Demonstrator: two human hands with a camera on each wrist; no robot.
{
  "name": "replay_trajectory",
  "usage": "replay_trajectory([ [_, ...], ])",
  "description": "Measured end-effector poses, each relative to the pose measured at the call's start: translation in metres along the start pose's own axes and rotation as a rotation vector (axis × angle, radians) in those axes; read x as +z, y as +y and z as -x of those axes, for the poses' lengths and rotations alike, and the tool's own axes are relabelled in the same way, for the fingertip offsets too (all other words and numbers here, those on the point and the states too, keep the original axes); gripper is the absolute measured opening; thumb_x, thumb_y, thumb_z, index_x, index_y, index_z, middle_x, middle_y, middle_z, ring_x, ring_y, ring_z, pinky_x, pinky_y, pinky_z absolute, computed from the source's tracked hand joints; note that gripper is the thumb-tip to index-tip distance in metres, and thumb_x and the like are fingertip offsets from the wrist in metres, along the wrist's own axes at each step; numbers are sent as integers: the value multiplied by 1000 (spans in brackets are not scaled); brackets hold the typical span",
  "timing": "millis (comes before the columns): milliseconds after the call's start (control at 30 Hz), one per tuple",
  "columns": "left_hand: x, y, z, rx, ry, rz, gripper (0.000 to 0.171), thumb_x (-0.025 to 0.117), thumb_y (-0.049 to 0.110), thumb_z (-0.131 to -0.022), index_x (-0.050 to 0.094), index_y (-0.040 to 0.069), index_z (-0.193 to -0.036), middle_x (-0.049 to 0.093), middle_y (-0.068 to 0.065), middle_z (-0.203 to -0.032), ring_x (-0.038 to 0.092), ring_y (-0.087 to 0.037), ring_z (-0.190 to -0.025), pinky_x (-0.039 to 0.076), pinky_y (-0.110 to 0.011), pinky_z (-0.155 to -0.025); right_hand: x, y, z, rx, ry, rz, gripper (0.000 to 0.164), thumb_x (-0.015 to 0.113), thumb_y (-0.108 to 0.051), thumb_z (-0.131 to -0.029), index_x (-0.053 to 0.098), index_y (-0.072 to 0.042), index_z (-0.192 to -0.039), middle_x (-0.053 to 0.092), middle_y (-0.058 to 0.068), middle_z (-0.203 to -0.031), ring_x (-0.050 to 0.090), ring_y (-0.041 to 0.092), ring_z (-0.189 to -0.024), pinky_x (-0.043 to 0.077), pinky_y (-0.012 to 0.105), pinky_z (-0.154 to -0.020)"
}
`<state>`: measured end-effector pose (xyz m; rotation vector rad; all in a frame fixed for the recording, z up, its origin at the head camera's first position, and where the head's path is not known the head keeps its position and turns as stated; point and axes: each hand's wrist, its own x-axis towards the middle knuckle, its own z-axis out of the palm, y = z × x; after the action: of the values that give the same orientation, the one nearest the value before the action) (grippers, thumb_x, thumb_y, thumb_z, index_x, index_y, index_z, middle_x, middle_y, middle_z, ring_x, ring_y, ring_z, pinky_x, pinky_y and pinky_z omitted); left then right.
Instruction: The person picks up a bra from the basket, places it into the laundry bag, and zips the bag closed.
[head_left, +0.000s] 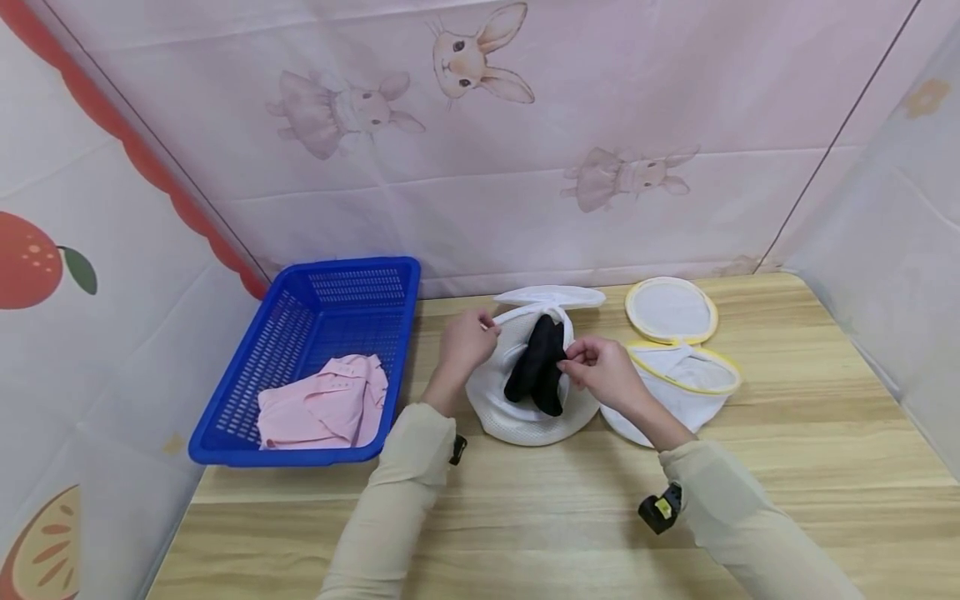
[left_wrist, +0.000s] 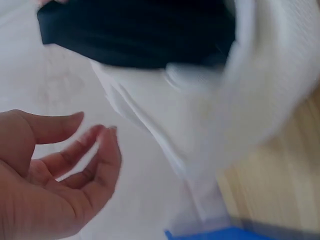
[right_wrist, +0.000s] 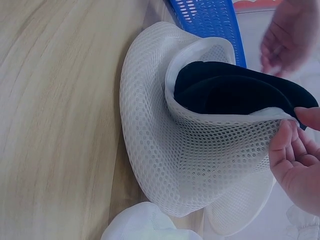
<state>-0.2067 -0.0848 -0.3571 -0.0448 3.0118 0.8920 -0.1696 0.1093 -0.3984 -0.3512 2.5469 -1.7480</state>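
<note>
A white mesh laundry bag [head_left: 517, 429] stands on the table with its round lid [head_left: 551, 296] folded back. Out of its mouth sticks a black bra [head_left: 534, 358], its smooth cups nested together. At the bag's right side, my right hand [head_left: 603, 371] pinches the rim beside the tip of the bra; thumb and forefinger meet there in the right wrist view. My left hand [head_left: 463, 340] hovers at the bag's upper left. The left wrist view shows its thumb [left_wrist: 60, 127] apart from the loosely bent fingers, holding nothing.
On the left stands a blue plastic basket [head_left: 285, 457] with a folded pink shirt [head_left: 326, 408] inside. A second mesh bag [head_left: 663, 404] with yellow trim lies right of the white one, its round lid [head_left: 671, 310] flipped back. Printed cloth walls [head_left: 487, 225] enclose the wooden table [head_left: 525, 517].
</note>
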Motion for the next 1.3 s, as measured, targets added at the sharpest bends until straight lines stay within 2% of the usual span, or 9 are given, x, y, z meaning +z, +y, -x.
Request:
replay_trajectory([
  [167, -2, -22, -1, -59, 38, -111, 8, 61, 7, -77, 59, 1, -72, 60, -13, -75, 55, -29, -73, 46, -37, -60, 1, 1, -1, 4, -2, 1, 10, 64, 4, -79, 57, 8, -83, 59, 7, -64, 52, 11, -51, 46, 21, -48],
  [267, 0, -32, -1, -65, 28, -165, 5, 60, 3, -72, 58, -1, -70, 59, -15, -73, 55, -31, -71, 46, -40, -60, 0, -1, 0, 3, -2, -1, 10, 64, 3, -79, 57, 9, -83, 59, 6, -64, 52, 10, -51, 46, 21, -48],
  [467, 5, -43, -3, -28, -62, -313, 13, 63, 5, -70, 54, 5, -61, 62, -14, -74, 58, -32, -74, 47, -39, -66, -1, -4, 2, -1, 2, -3, 12, 65, 3, -79, 57, 10, -84, 59, 8, -64, 51, 9, -50, 44, 20, -46],
  [567, 4, -45, -3, -30, -92, -329, 23, 62, 4, -70, 45, 9, -54, 58, -9, -67, 55, -28, -69, 45, -36, -63, -2, -4, 2, 0, -2, 2, 12, 65, 2, -79, 56, 9, -83, 58, 7, -63, 51, 9, -50, 44, 20, -47],
  [700, -3, -40, -1, -92, -98, -173, 23, 59, 1, -70, 47, 9, -52, 53, -4, -57, 50, -19, -57, 41, -28, -51, -3, -6, 0, 10, 6, 8, 10, 64, 2, -80, 56, 8, -81, 56, 4, -60, 50, 8, -50, 44, 20, -47],
  [867, -17, -31, 3, -182, -74, 147, 2, 61, 0, -76, 60, 0, -76, 62, -11, -71, 56, -10, -51, 45, -18, -47, -4, -7, -2, 21, 37, -1, 11, 63, 2, -81, 54, 7, -78, 53, 1, -57, 49, 7, -49, 44, 19, -45],
  [900, -19, -30, 3, -188, -73, 192, 5, 62, -1, -77, 59, -2, -81, 62, -13, -75, 56, -10, -51, 47, -18, -48, -5, -7, -2, 26, 44, 2, 12, 63, 1, -81, 54, 7, -78, 52, 1, -56, 49, 7, -48, 44, 19, -45],
  [1167, -34, -30, 0, -255, -74, 470, 15, 61, -5, -81, 58, -7, -96, 59, -16, -85, 54, -9, -54, 51, -18, -54, -9, -9, -5, 80, 115, 7, 12, 63, -1, -81, 54, 6, -79, 51, -2, -56, 49, 5, -48, 43, 17, -44],
  [1300, -42, -32, 2, -263, -89, 538, 16, 60, -5, -82, 57, -7, -98, 56, -14, -83, 53, -10, -56, 51, -18, -54, -13, -8, -5, 96, 146, 36, 12, 63, -2, -80, 54, 6, -79, 51, -2, -57, 50, 5, -50, 43, 17, -47],
])
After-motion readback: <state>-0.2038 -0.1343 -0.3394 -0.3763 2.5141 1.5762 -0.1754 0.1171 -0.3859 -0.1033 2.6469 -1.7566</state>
